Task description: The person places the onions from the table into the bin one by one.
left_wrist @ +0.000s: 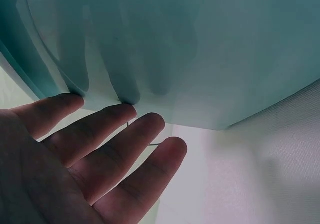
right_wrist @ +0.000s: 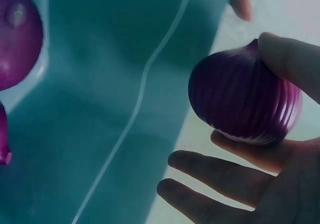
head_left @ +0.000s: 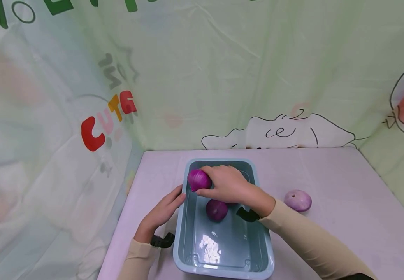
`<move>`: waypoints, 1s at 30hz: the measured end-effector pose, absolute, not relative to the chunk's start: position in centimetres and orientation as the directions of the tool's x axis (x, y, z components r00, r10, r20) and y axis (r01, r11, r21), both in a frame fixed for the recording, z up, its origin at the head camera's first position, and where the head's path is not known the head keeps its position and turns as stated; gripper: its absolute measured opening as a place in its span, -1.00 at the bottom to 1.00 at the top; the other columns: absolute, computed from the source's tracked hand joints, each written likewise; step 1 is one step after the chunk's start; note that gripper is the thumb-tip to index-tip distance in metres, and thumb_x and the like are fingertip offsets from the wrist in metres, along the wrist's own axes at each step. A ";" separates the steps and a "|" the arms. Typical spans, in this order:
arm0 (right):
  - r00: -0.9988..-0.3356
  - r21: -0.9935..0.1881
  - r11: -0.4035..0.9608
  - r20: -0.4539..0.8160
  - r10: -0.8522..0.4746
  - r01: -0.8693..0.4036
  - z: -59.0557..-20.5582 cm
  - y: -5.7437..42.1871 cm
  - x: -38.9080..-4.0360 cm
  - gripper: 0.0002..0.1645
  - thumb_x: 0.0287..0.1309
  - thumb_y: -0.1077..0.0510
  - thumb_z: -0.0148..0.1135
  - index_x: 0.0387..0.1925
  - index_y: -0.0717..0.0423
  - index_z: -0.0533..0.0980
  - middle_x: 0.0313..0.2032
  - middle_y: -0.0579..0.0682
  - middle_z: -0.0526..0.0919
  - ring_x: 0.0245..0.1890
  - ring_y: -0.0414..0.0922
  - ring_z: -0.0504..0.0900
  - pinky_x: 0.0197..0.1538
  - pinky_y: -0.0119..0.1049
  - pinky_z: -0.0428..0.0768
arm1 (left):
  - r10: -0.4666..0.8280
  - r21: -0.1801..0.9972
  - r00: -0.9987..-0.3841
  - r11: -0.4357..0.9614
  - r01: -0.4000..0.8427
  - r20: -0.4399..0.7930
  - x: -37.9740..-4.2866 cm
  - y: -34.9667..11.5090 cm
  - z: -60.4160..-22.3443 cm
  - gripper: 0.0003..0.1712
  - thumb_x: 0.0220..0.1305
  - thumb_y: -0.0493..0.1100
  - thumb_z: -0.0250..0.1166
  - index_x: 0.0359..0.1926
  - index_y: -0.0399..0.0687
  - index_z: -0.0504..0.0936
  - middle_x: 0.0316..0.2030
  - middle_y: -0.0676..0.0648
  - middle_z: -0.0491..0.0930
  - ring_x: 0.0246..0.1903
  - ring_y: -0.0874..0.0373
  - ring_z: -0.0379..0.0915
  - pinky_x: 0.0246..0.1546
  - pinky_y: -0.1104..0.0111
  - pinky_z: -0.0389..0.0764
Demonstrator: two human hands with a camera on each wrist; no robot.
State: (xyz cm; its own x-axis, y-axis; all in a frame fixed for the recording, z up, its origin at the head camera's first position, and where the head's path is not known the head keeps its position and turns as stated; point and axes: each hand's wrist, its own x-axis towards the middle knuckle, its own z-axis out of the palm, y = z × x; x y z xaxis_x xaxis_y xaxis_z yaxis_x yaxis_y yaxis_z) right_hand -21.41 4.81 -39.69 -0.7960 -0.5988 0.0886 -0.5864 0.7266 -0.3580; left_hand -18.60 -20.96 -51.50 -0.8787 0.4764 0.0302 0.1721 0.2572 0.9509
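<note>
My right hand [head_left: 228, 184] pinches a purple onion [head_left: 199, 180] between thumb and index finger, over the upper left part of a light blue plastic bin [head_left: 223, 249]. In the right wrist view the held onion [right_wrist: 245, 92] has its pointed end by the thumb, and the other fingers are spread below. A second purple onion [head_left: 216, 210] lies inside the bin, with another beside it mostly hidden under my right wrist. My left hand [head_left: 163, 210] rests at the bin's left side, and its straight fingertips [left_wrist: 127, 110] meet the outer wall [left_wrist: 200, 59] in the left wrist view.
A paler pinkish onion [head_left: 298, 200] sits on the table [head_left: 331, 233] to the right of the bin, beyond my right forearm. Printed curtains [head_left: 223, 77] hang along the table's back and sides.
</note>
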 end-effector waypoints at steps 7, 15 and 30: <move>-0.761 -0.318 0.722 0.001 -0.648 -0.615 -40.6 4.3 -21.6 -0.24 0.14 -0.31 0.47 0.26 -0.02 0.57 -0.12 -0.10 0.74 -0.19 -0.11 0.69 -0.19 -0.12 0.65 | 0.486 0.949 -0.873 0.259 0.180 0.033 -18.6 -20.9 -51.3 -0.34 0.68 0.06 -0.04 0.67 0.23 0.04 0.55 0.03 0.17 0.38 -0.09 0.32 0.27 -0.10 0.44; -0.751 -0.249 0.740 -0.068 -0.656 -0.624 -41.2 3.8 -21.6 -0.21 0.13 -0.35 0.48 0.27 -0.05 0.56 -0.12 -0.10 0.73 -0.17 -0.10 0.68 -0.16 -0.12 0.65 | 0.489 0.948 -0.872 0.262 0.181 0.032 -18.6 -20.9 -51.3 -0.34 0.69 0.05 -0.06 0.67 0.16 0.04 0.54 0.01 0.20 0.35 -0.07 0.36 0.27 -0.11 0.44; -0.748 -0.213 0.742 -0.067 -0.661 -0.636 -41.2 3.5 -21.6 -0.24 0.17 -0.32 0.46 0.26 0.00 0.57 -0.10 -0.06 0.74 -0.13 -0.06 0.69 -0.09 -0.05 0.65 | 0.478 0.947 -0.878 0.270 0.172 0.023 -18.5 -20.8 -51.3 -0.35 0.69 0.06 -0.06 0.66 0.21 0.06 0.53 -0.01 0.22 0.33 -0.06 0.39 0.26 -0.12 0.44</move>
State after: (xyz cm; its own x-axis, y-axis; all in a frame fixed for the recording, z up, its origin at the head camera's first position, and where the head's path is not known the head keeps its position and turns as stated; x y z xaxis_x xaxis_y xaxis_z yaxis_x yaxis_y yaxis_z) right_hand -21.55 3.47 -41.20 -0.7477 -0.6607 -0.0671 -0.6361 0.7415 -0.2132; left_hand -18.54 -20.85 -51.30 -0.8783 0.4776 0.0232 0.1718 0.2700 0.9474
